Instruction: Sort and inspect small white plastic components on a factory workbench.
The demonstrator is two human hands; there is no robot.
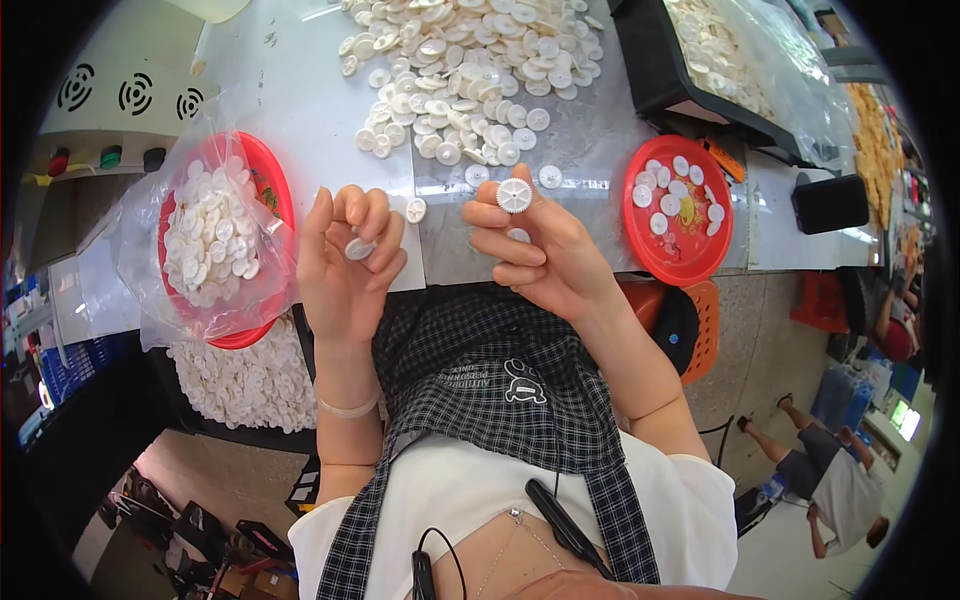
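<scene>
Between the thumb and forefinger of my right hand (560, 250) is a white toothed gear (514, 195), its spoked face showing. A second white gear (518, 235) sits behind the curled fingers of that same hand. My left hand (338, 275) is raised opposite, its fingers curled round a white plastic disc (358, 249); whether that disc has teeth, I cannot tell. A loose white gear (416, 210) lies on the table between both hands. Just beyond my right hand rest two more, a gear (477, 175) and a gear (550, 177). Farther off spreads a large pile of white gears (470, 75).
At left, a clear bag of white gears (212, 235) sits on a red plate (268, 165). Another red plate (665, 262) with several gears is at right, near a black bin (655, 60), an orange-and-black tool (725, 160) and a phone (832, 204). Someone (845, 490) stands lower right.
</scene>
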